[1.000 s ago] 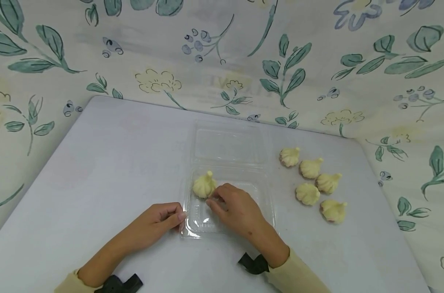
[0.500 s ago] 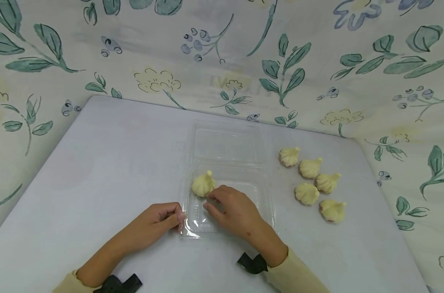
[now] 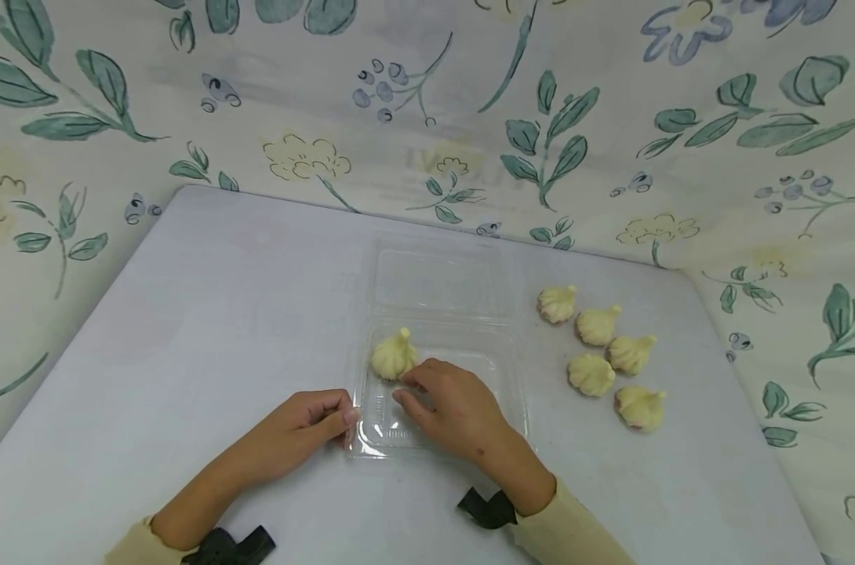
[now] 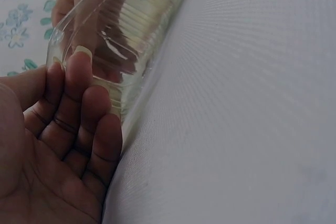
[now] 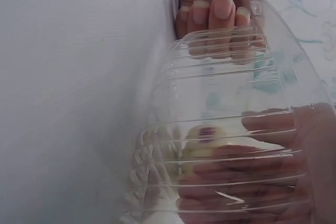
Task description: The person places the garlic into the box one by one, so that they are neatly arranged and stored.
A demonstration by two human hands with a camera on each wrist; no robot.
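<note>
An open clear plastic clamshell container (image 3: 470, 345) lies on the white table, its lid folded back behind the base. My left hand (image 3: 318, 424) pinches the base's left rim; in the left wrist view, the thumb and fingertips of that hand (image 4: 68, 124) meet at the plastic edge. One pale yellow garlic bulb (image 3: 394, 355) sits at the left of the base, stem up. Inside the base, my right hand (image 3: 456, 404) has loosely bent fingertips at the bulb's lower right side, thumb apart from it. Through the ribbed wall, the right wrist view shows the bulb's purple root end (image 5: 207, 134) beside those fingers.
Several more garlic bulbs (image 3: 598, 324) lie in a loose group on the table to the right of the container. Behind and beside the white table (image 3: 244, 298) hangs a leaf-and-flower patterned cloth (image 3: 456, 94). Black straps (image 3: 487, 508) sit at both wrists.
The right hand's thumb has drawn slightly away from the garlic bulb, which stays in place. The left hand keeps its hold on the container rim.
</note>
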